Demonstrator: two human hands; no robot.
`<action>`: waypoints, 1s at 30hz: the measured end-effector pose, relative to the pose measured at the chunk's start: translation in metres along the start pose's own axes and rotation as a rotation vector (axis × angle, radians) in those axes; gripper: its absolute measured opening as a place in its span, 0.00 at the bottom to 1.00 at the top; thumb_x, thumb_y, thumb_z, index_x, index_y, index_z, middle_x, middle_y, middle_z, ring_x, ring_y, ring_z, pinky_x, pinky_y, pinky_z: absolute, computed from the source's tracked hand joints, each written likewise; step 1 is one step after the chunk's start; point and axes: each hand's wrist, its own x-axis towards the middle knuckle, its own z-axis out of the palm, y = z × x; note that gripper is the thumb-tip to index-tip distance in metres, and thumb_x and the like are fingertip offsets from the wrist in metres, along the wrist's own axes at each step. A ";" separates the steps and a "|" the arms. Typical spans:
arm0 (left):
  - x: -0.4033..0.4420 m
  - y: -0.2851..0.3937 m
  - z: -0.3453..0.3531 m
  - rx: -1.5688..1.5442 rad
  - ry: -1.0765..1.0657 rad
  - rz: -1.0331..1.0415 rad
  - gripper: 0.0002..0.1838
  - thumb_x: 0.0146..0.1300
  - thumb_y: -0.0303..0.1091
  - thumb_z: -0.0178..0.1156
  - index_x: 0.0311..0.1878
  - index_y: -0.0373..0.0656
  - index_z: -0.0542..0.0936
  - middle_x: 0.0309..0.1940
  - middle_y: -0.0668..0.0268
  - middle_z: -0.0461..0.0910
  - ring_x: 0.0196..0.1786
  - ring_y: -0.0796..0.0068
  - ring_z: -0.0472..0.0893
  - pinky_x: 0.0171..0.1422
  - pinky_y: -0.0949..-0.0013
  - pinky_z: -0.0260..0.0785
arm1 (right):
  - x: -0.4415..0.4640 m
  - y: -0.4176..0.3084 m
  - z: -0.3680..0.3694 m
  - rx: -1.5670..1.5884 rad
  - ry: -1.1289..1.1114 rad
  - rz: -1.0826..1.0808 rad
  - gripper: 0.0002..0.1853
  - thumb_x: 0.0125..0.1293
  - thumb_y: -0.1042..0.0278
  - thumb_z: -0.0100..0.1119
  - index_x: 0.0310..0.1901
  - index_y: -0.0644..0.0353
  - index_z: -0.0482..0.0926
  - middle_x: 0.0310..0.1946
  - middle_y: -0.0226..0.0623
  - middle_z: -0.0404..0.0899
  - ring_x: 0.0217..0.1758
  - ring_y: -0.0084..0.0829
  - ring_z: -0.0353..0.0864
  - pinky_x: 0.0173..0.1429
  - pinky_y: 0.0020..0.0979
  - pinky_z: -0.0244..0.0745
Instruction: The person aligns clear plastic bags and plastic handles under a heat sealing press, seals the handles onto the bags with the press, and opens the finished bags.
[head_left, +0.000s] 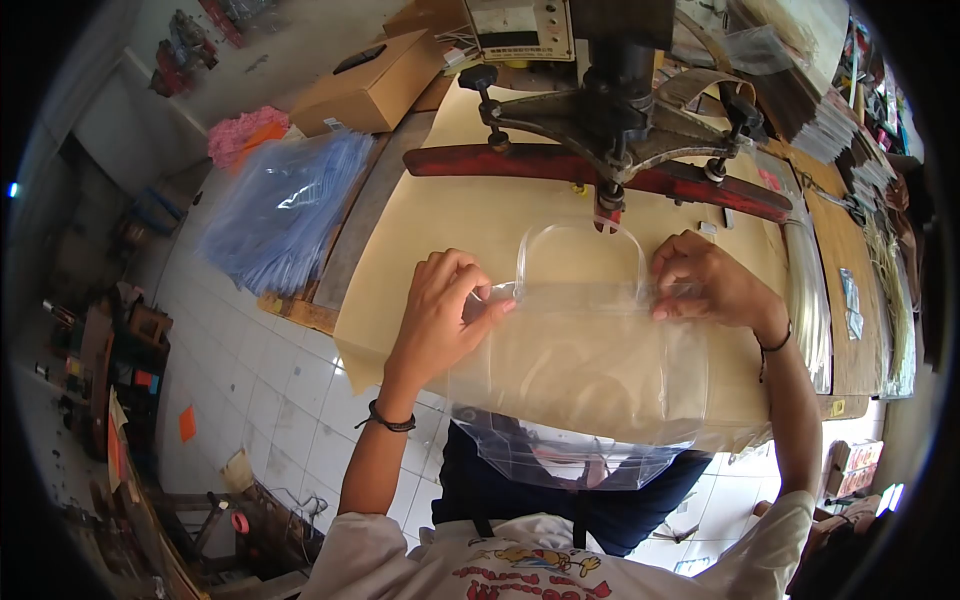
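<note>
A clear plastic bag [590, 370] lies spread over the tan work sheet, its lower end hanging past the front edge. Its looped clear handle [522, 250] points away from me, under the red bar of the machine. At the bag's top left corner, my left hand [450, 300] pinches the plastic between thumb and fingers. On the opposite corner, my right hand [700, 280] grips the top edge with curled fingers. The red bar [480, 161] of the black press hangs just beyond the handle.
A stack of bluish clear plastic sheets [290, 200] lies at the left, beside a cardboard box [365, 85] with a dark object on top. Bundles of plastic strips [805, 290] line the right side. White floor tiles [300, 380] show below the table's left edge.
</note>
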 end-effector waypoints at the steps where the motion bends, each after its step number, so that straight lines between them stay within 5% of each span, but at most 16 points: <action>1: -0.001 -0.001 0.001 -0.002 0.047 0.014 0.18 0.56 0.39 0.77 0.38 0.42 0.77 0.39 0.65 0.76 0.43 0.62 0.73 0.53 0.60 0.67 | -0.001 -0.001 -0.001 0.063 -0.012 0.039 0.15 0.58 0.62 0.78 0.38 0.61 0.82 0.40 0.33 0.79 0.47 0.37 0.78 0.56 0.37 0.74; 8: 0.002 0.003 -0.001 -0.122 0.144 -0.294 0.31 0.49 0.44 0.83 0.48 0.42 0.74 0.34 0.67 0.76 0.35 0.73 0.73 0.42 0.67 0.68 | -0.002 -0.006 -0.011 0.400 0.030 0.175 0.14 0.59 0.72 0.78 0.36 0.60 0.77 0.40 0.30 0.77 0.43 0.26 0.79 0.49 0.29 0.77; 14: -0.005 0.009 -0.005 -0.037 0.133 -0.572 0.26 0.47 0.53 0.83 0.30 0.41 0.80 0.19 0.69 0.75 0.23 0.71 0.75 0.37 0.62 0.69 | 0.000 -0.001 -0.012 0.223 0.114 0.093 0.16 0.58 0.70 0.79 0.37 0.61 0.76 0.40 0.28 0.75 0.43 0.25 0.79 0.47 0.27 0.79; 17: -0.012 0.012 0.006 -0.051 0.221 -0.354 0.23 0.50 0.50 0.81 0.21 0.40 0.82 0.19 0.70 0.80 0.26 0.70 0.76 0.39 0.63 0.66 | 0.000 0.000 -0.013 0.179 0.118 0.096 0.18 0.57 0.68 0.81 0.39 0.60 0.77 0.40 0.29 0.75 0.43 0.27 0.79 0.48 0.29 0.79; 21: -0.014 0.006 0.003 -0.159 0.121 -0.404 0.17 0.54 0.46 0.79 0.26 0.42 0.87 0.24 0.70 0.86 0.31 0.70 0.77 0.48 0.64 0.62 | -0.003 0.006 -0.016 0.150 0.096 0.129 0.22 0.52 0.65 0.84 0.39 0.61 0.76 0.43 0.33 0.74 0.43 0.30 0.76 0.47 0.34 0.76; 25: -0.011 0.005 -0.001 -0.219 0.031 -0.434 0.13 0.57 0.43 0.77 0.30 0.43 0.89 0.28 0.70 0.87 0.37 0.71 0.78 0.53 0.64 0.59 | -0.010 0.009 -0.028 -0.071 0.094 0.250 0.27 0.47 0.52 0.86 0.34 0.60 0.77 0.32 0.31 0.76 0.37 0.31 0.78 0.43 0.32 0.73; 26: -0.011 0.005 -0.002 -0.211 0.000 -0.428 0.12 0.58 0.43 0.76 0.31 0.44 0.89 0.30 0.70 0.87 0.38 0.71 0.78 0.54 0.64 0.59 | -0.009 0.005 -0.031 -0.117 0.077 0.302 0.26 0.48 0.48 0.85 0.27 0.59 0.77 0.23 0.30 0.76 0.32 0.30 0.79 0.40 0.31 0.74; 30: -0.010 0.003 0.000 -0.182 0.039 -0.309 0.07 0.58 0.34 0.75 0.36 0.42 0.88 0.38 0.68 0.88 0.43 0.68 0.78 0.54 0.64 0.64 | -0.013 0.006 -0.036 -0.106 -0.052 0.461 0.21 0.52 0.48 0.82 0.26 0.59 0.86 0.19 0.30 0.80 0.26 0.28 0.79 0.35 0.31 0.73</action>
